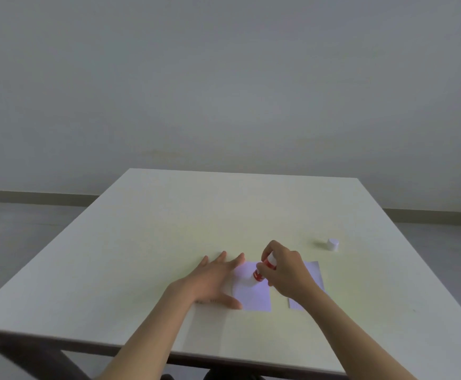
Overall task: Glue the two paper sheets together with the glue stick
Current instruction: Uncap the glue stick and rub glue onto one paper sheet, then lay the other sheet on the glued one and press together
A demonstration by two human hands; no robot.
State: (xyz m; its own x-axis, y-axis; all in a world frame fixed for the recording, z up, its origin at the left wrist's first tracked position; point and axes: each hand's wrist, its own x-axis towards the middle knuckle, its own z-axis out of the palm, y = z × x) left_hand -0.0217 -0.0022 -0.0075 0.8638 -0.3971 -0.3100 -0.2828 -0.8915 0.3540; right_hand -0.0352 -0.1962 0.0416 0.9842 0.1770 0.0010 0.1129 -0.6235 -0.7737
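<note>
Two white paper sheets lie side by side near the table's front. The left sheet [252, 296] is pinned flat by my left hand [213, 279], fingers spread over its left edge. My right hand [287, 272] grips a red glue stick [263, 270], tilted, with its lower end touching the upper part of the left sheet. The right sheet [315, 272] is partly hidden under my right hand and forearm. The glue stick's white cap [332, 244] stands alone to the far right of the sheets.
The pale table [169, 229] reaches back to a far edge in front of a plain wall. Its near edge runs just below my forearms. Grey floor shows on both sides.
</note>
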